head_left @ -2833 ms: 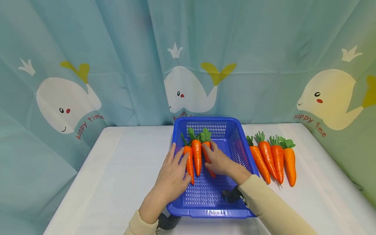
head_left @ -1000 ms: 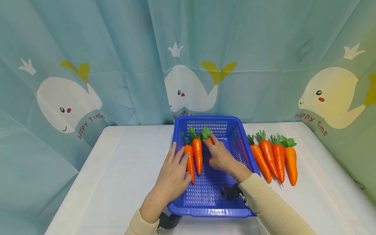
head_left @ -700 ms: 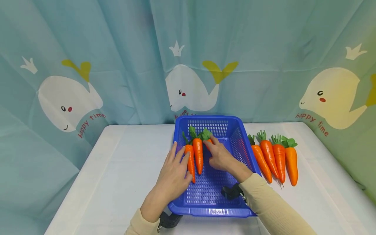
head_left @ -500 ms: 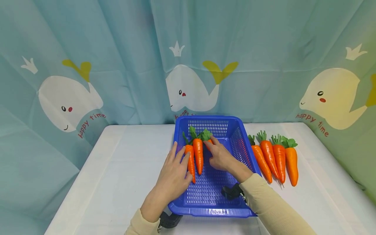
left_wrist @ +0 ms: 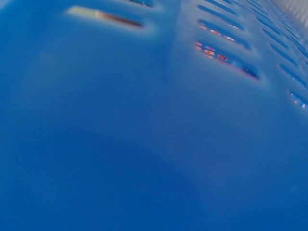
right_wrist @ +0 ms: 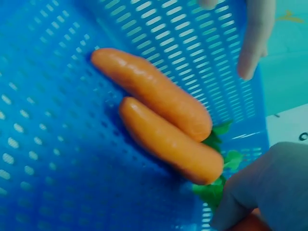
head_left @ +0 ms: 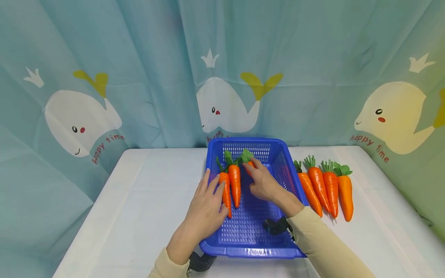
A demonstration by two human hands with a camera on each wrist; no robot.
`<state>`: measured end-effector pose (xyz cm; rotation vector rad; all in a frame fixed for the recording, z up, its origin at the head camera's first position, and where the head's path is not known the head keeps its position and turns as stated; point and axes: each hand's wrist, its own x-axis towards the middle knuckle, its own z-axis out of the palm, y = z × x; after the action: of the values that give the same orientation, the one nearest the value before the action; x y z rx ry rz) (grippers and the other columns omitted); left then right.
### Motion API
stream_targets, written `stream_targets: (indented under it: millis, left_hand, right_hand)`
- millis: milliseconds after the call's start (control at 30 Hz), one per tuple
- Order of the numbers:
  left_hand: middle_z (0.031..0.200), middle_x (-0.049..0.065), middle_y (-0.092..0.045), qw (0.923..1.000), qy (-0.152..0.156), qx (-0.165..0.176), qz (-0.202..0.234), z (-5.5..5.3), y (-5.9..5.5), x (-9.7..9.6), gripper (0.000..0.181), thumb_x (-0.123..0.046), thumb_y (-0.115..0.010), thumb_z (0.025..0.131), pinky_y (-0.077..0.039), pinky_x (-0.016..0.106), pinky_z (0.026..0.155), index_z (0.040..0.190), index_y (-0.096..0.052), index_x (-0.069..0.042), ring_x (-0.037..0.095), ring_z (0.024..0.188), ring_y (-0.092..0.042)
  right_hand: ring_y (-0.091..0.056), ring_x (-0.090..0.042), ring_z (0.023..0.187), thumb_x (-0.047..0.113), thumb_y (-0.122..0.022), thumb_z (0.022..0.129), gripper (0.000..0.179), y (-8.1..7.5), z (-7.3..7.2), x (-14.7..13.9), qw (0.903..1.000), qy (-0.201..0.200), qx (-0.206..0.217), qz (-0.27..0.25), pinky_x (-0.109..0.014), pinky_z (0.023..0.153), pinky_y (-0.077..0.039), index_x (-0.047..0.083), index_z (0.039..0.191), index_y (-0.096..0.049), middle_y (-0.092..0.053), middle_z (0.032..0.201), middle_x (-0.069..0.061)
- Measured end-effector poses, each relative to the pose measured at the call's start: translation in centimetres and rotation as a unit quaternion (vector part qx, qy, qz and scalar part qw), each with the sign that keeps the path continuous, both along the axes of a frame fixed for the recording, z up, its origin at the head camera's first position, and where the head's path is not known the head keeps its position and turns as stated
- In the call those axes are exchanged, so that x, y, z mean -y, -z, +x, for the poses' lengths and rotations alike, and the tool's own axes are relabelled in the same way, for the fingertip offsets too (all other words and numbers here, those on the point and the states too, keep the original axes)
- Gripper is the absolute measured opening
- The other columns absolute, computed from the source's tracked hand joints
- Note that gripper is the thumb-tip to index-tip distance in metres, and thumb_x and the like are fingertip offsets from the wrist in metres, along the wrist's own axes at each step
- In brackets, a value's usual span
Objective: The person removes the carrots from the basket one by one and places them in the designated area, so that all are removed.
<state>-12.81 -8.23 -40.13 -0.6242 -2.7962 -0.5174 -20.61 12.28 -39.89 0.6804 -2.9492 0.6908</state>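
Note:
In the head view, two orange carrots with green tops lie side by side in the blue plastic basket (head_left: 257, 252), a left carrot (head_left: 226, 193) and a middle carrot (head_left: 235, 185). My left hand (head_left: 205, 210) reaches over the basket's left rim with fingers extended, fingertips at the left carrot. My right hand (head_left: 265, 184) pinches a third carrot (head_left: 250, 168) near its leafy top; the hand hides the lower part. The right wrist view shows the held carrot (right_wrist: 251, 223) beneath the fingers. Only blue basket wall (left_wrist: 154, 120) fills the left wrist view.
Several more carrots (head_left: 330, 189) lie in a row on the white table (head_left: 149, 200), right of the basket. A light blue curtain (head_left: 156, 58) with whale prints hangs behind the table.
My right hand has shifted up toward the third carrot's top, then slightly right with it, parting its leaves from the middle carrot's. My left hand has stayed in place.

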Motion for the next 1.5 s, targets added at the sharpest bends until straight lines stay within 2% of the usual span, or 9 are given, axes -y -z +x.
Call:
stream_targets:
  millis: [133, 300, 433, 600, 900, 1100, 1500]
  left_hand:
    - [0.149, 0.02, -0.048, 1.0, 0.0, 0.003, 0.0, 0.1, 0.2, 0.1, 0.061, -0.016, -0.067, 0.083, -0.018, 0.053, 0.123, 0.14, -0.053, 0.002, 0.042, 0.151, -0.019]
    - [0.148, 0.02, -0.048, 1.0, 0.0, -0.002, 0.003, 0.1, 0.3, 0.1, 0.06, -0.016, -0.067, 0.082, -0.019, 0.053, 0.123, 0.139, -0.054, 0.002, 0.043, 0.151, -0.02]
    - [0.149, 0.02, -0.048, 1.0, -0.001, -0.002, 0.004, 0.1, 0.2, 0.0, 0.06, -0.016, -0.067, 0.083, -0.02, 0.053, 0.123, 0.138, -0.055, 0.002, 0.043, 0.151, -0.02]
    - [0.149, 0.02, -0.048, 1.0, 0.001, 0.004, 0.004, 0.1, 0.2, 0.0, 0.06, -0.016, -0.066, 0.083, -0.02, 0.054, 0.123, 0.139, -0.054, 0.002, 0.043, 0.151, -0.019]
    - [0.149, 0.02, -0.047, 1.0, -0.004, 0.004, 0.004, 0.1, 0.1, 0.0, 0.059, -0.016, -0.064, 0.082, -0.021, 0.054, 0.123, 0.138, -0.055, 0.001, 0.043, 0.151, -0.019]
    - [0.149, 0.02, -0.048, 1.0, -0.005, 0.001, 0.002, 0.2, 0.2, 0.1, 0.059, -0.016, -0.063, 0.083, -0.021, 0.054, 0.123, 0.139, -0.054, 0.001, 0.043, 0.151, -0.02]
    - [0.148, 0.02, -0.048, 1.0, -0.003, -0.006, 0.002, 0.2, 0.2, 0.1, 0.058, -0.016, -0.063, 0.082, -0.022, 0.054, 0.122, 0.137, -0.056, 0.001, 0.043, 0.15, -0.02]
  right_hand:
    - [-0.039, -0.052, 0.137, -0.013, -0.052, 0.071, 0.067, -0.2, 0.2, -0.2, 0.999, -0.005, -0.043, -0.011, -0.061, 0.111, -0.036, -0.007, 0.138, -0.051, -0.038, 0.149, -0.034]
    - [-0.037, -0.051, 0.139, -0.014, -0.049, 0.076, 0.065, -0.9, 0.5, -0.4, 0.9981, 0.0, -0.057, -0.022, -0.061, 0.112, -0.035, -0.006, 0.14, -0.049, -0.035, 0.151, -0.032]
    - [-0.035, -0.05, 0.14, -0.014, -0.049, 0.081, 0.061, -1.2, 0.7, -0.7, 0.9968, 0.0, -0.079, -0.01, -0.061, 0.113, -0.033, -0.005, 0.142, -0.048, -0.033, 0.153, -0.032]
    - [-0.034, -0.052, 0.14, -0.013, -0.052, 0.082, 0.059, -1.6, 1.1, -1.1, 0.9931, 0.003, -0.115, 0.022, -0.06, 0.113, -0.034, -0.005, 0.141, -0.049, -0.033, 0.152, -0.032]
    - [-0.027, -0.052, 0.144, -0.012, -0.053, 0.084, 0.058, -2.2, 1.8, -2.2, 0.9919, 0.012, -0.109, 0.065, -0.06, 0.112, -0.035, -0.007, 0.142, -0.047, -0.027, 0.159, -0.028]
    - [-0.021, -0.051, 0.146, -0.011, -0.053, 0.084, 0.061, -2.5, 2.3, -3.1, 0.9945, 0.019, -0.085, 0.059, -0.061, 0.11, -0.037, -0.007, 0.144, -0.044, -0.022, 0.161, -0.024]
    - [-0.02, -0.054, 0.145, -0.012, -0.046, 0.082, 0.063, -3.4, 2.8, -5.6, 0.9951, 0.033, -0.087, 0.033, -0.065, 0.11, -0.033, -0.008, 0.145, -0.042, -0.021, 0.16, -0.027]
